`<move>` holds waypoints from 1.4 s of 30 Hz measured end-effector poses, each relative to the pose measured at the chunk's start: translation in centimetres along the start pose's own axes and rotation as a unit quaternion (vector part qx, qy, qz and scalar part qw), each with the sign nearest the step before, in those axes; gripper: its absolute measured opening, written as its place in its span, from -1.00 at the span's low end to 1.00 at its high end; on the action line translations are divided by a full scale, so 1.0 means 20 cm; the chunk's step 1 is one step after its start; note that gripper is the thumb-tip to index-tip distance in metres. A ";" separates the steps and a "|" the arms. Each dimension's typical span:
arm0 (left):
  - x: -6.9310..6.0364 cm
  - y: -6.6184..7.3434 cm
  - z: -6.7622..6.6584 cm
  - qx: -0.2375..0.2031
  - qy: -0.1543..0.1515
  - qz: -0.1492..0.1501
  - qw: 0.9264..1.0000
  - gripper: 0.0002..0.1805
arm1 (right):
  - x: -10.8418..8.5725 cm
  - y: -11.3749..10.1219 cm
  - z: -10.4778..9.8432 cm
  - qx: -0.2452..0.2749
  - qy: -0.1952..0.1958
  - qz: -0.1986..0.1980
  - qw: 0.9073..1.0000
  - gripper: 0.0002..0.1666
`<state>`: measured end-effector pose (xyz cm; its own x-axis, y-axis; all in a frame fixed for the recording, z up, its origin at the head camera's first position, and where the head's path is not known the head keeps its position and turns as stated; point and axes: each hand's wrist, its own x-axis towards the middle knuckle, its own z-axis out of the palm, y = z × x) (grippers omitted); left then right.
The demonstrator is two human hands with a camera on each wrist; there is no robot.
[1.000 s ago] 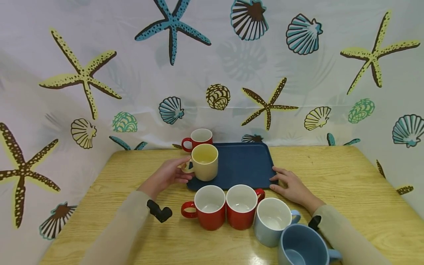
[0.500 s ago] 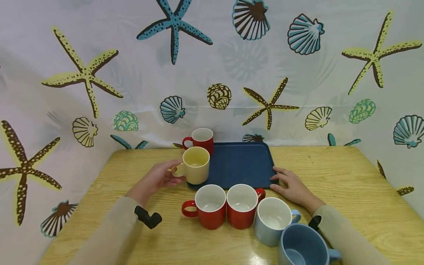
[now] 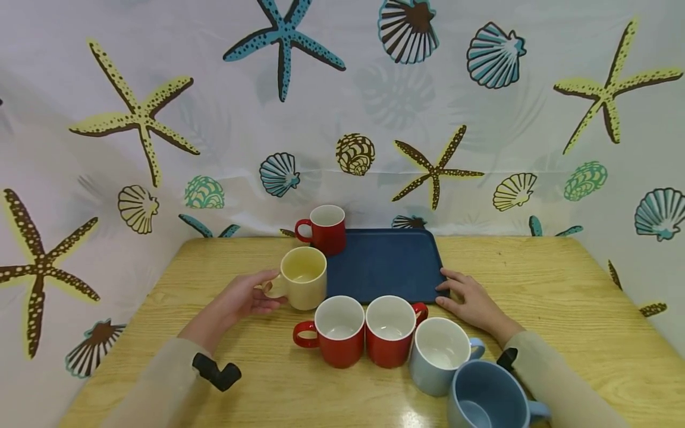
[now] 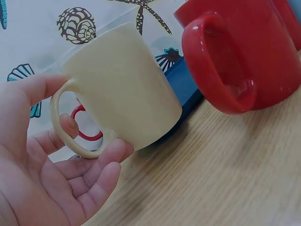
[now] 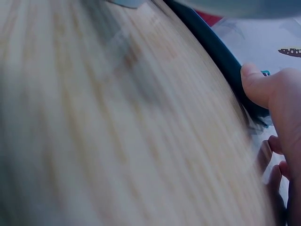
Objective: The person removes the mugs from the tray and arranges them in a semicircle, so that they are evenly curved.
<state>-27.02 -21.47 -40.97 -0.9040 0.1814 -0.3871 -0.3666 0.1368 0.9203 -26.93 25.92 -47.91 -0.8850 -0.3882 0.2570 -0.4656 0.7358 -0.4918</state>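
Observation:
My left hand (image 3: 238, 303) holds a pale yellow mug (image 3: 305, 288) by its handle, at the left front corner of the blue tray. In the left wrist view, fingers curl through and under the handle of that mug (image 4: 122, 89). Whether its base touches anything is hard to tell. My right hand (image 3: 473, 300) rests at the tray's right front corner. In the right wrist view, its thumb lies on the edge of the tray (image 5: 221, 52), with the other fingers loosely bent beside it. A red mug (image 3: 329, 235) stands at the back left of the blue tray (image 3: 385, 261).
Two red mugs (image 3: 339, 342) (image 3: 389, 342) stand side by side in front of the tray. A light blue mug (image 3: 433, 374) and a darker blue mug (image 3: 476, 404) follow toward the front right. Behind the wooden table (image 3: 524, 279) hangs a seashell-patterned cloth (image 3: 321, 119).
The yellow mug has moved left and toward me in my left hand, off the tray's middle left and past its left front corner. My right hand has stayed at the tray.

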 end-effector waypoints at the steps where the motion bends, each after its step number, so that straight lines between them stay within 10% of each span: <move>1: -0.01 -0.01 -0.01 0.000 -0.001 0.001 1.000 -0.54 | 0.00 0.00 0.00 0.000 -0.001 0.001 1.000 -0.66; 42: -0.48 -0.26 -0.19 -0.067 -0.044 -0.018 0.997 -0.67 | 0.00 -0.01 0.00 -0.001 -0.006 -0.002 1.000 -0.68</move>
<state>-17.23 -27.58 -41.87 -0.8691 0.2640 -0.4183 -0.4300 0.0149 0.9027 -26.89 25.75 -47.87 -0.8828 -0.3981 0.2492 -0.4695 0.7351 -0.4890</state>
